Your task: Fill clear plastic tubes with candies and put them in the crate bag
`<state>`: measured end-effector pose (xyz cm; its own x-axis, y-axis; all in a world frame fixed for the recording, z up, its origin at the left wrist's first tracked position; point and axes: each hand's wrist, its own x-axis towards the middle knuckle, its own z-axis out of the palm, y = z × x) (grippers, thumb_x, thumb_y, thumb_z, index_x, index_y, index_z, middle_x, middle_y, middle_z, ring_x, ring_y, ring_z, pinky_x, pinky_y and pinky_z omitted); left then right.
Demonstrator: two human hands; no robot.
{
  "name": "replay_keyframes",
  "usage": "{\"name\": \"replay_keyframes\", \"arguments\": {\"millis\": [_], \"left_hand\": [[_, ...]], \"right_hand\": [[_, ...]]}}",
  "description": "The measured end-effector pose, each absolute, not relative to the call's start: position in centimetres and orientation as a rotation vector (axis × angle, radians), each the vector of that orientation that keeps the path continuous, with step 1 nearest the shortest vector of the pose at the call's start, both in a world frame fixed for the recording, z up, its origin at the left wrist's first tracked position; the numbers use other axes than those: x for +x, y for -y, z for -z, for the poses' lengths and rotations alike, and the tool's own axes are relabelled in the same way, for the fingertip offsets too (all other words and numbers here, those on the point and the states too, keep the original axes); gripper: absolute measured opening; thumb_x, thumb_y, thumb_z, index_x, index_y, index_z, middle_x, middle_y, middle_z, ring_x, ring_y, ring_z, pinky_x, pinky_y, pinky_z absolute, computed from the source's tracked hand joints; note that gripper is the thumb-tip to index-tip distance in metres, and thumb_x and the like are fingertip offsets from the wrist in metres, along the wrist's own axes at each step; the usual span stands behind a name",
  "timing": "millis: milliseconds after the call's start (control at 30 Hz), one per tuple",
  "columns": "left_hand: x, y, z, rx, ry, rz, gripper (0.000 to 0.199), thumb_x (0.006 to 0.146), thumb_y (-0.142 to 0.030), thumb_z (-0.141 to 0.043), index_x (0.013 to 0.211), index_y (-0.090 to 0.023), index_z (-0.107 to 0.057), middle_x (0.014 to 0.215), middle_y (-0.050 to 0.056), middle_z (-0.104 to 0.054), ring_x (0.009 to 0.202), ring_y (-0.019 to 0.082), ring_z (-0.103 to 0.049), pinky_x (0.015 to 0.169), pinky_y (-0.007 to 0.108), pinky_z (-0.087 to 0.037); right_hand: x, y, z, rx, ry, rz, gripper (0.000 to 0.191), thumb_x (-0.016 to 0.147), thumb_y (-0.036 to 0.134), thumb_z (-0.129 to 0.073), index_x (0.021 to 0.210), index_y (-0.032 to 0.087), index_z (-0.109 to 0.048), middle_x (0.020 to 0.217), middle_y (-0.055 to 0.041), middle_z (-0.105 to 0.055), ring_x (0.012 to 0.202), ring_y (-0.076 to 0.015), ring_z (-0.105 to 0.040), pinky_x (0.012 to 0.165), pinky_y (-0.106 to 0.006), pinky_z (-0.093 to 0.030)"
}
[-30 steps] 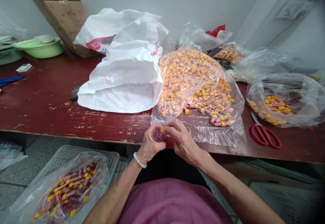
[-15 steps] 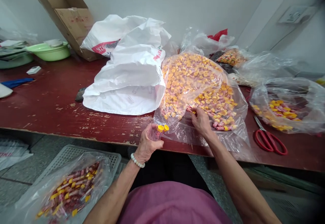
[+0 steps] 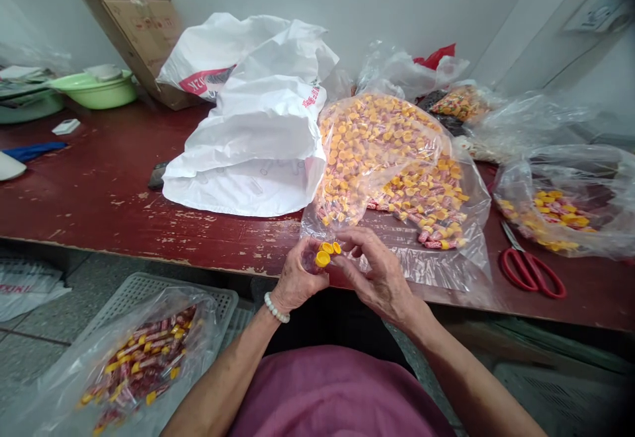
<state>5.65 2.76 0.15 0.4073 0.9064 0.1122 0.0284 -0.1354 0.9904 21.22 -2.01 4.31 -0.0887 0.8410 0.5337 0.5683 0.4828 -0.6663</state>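
Observation:
My left hand (image 3: 301, 277), with a beaded bracelet at its wrist, is closed around a small clear plastic bag (image 3: 308, 262) over the table's front edge. Yellow-capped tubes (image 3: 322, 258) stand in the bag's mouth, caps up. My right hand (image 3: 374, 272) has come against it from the right, thumb and fingers closed at another yellow-capped tube (image 3: 337, 248), whose body is mostly hidden. Just beyond both hands lies a large clear bag (image 3: 479, 209) filled with a heap of red-and-white tubes with yellow caps (image 3: 387, 133).
A white sack (image 3: 248, 179) lies left of the heap. Red-handled scissors (image 3: 532, 272) rest at right beside another clear bag (image 3: 615, 225) of tubes. Below the table at left, a filled bag (image 3: 143, 357) sits on a grey crate (image 3: 143, 285). A cardboard box (image 3: 149, 40) and green basin (image 3: 99, 93) stand behind.
My right hand has left the heap's front edge and moved left and toward me, bringing a tube to the small bag. A third yellow cap now shows at my left hand.

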Motion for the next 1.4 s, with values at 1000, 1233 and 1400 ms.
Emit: {"name": "replay_keyframes", "arguments": {"millis": [1000, 1233, 1400], "left_hand": [[4.6, -3.0, 0.3, 1.434, -0.901, -0.930, 0.038, 0.056, -0.007, -0.063, 0.091, -0.015, -0.051, 0.080, 0.000, -0.055, 0.067, 0.010, -0.049, 0.057, 0.020, -0.041], [6.1, -2.1, 0.0, 1.673, -0.824, -0.867, 0.039, 0.056, -0.002, -0.059, 0.092, -0.015, -0.051, 0.085, 0.001, -0.058, 0.074, 0.014, -0.053, 0.067, 0.025, -0.043], [5.8, -1.7, 0.0, 1.693, -0.837, -0.876, 0.038, 0.055, -0.002, -0.058, 0.090, -0.016, -0.051, 0.080, 0.000, -0.056, 0.069, 0.013, -0.051, 0.064, 0.024, -0.042]], "right_hand": [[27.4, -4.0, -1.3, -1.554, 1.340, -0.480, 0.032, 0.086, 0.035, -0.051, 0.113, 0.018, -0.046, 0.091, -0.0054, -0.061, 0.073, -0.0153, -0.059, 0.062, -0.028, -0.049], [20.2, 0.8, -2.9, -1.197, 1.353, -0.640, 0.020, 0.084, 0.027, -0.058, 0.103, 0.025, -0.052, 0.085, 0.0010, -0.057, 0.070, -0.0111, -0.053, 0.064, -0.025, -0.046], [20.4, 0.8, -2.4, -1.202, 1.503, -0.526, 0.010, 0.086, 0.026, -0.056, 0.096, 0.023, -0.056, 0.094, -0.0023, -0.061, 0.081, -0.0140, -0.057, 0.072, -0.029, -0.047]]}}
